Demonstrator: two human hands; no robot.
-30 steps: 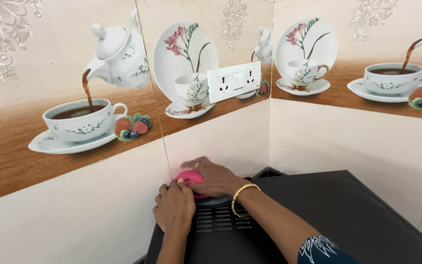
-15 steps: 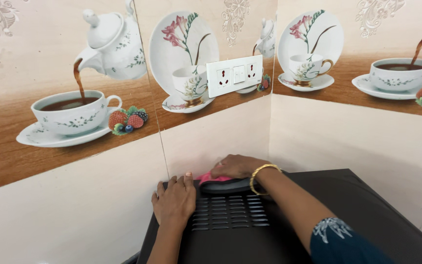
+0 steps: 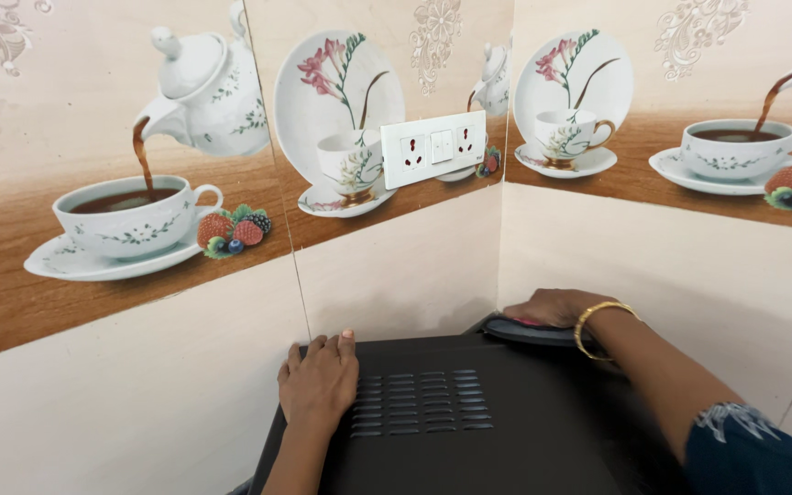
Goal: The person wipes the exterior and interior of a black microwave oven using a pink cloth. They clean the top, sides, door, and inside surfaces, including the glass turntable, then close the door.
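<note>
Pink cloth [image 3: 532,323] mostly hidden under right hand [image 3: 556,307], black appliance [image 3: 469,431] cut off at bottom edge
</note>
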